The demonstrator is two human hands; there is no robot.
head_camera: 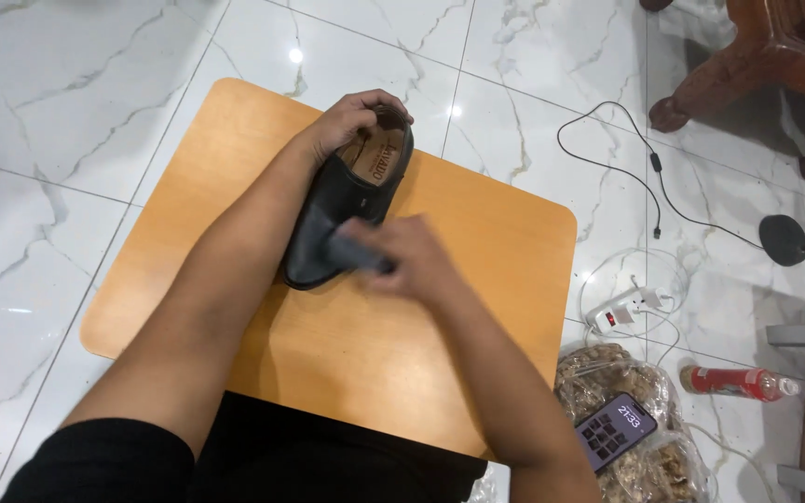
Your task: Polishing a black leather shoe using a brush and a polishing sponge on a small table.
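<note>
So, one black shoe here, just the single one, sitting on one wooden board that lies flat on the white marble floor. The shoe is a bit up and left of the board's middle, toe pointing toward 7 o'clock, heel toward 1 o'clock.

Two hands in play. The left hand is curled over the heel end, fingers wrapped around the rim of the opening and gripping it. The right hand is at about 4 o'clock from the shoe's middle, closed around a small dark thing pressed against the shoe's upper. It's blurry, so I can't tell what that thing is.

Off the board, at 3 to 5 o'clock: one white power strip with its cords, one black cable snaking on the floor, one red bottle lying on its side, one clear bag of brown stuff with one phone resting on top. Dark wooden furniture legs at 2 o'clock. The right forearm covers part of the board's lower right.
</note>
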